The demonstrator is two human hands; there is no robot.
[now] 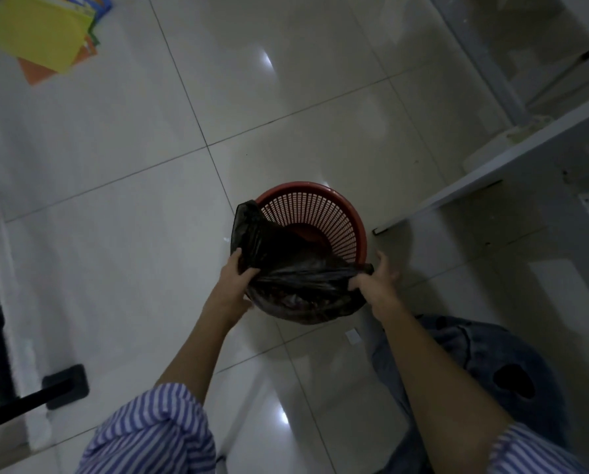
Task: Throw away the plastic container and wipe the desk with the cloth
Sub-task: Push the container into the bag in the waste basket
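A red mesh waste basket [324, 213] stands on the tiled floor in the middle of the head view. A black plastic bin bag [286, 261] lies partly inside it and hangs over its near rim. My left hand [235, 278] grips the bag's left edge. My right hand [377, 282] holds the bag's right edge at the basket's near right side. Something crumpled shows through the bag's near part; I cannot tell what it is. No plastic container or cloth is visible.
A white desk edge and leg [491, 172] run at the right, with a white frame [498, 80] behind. Coloured paper folders [43, 32] lie at the far left. A black stand foot [65, 384] sits near left. My jeans-clad knee [484, 364] is at the right.
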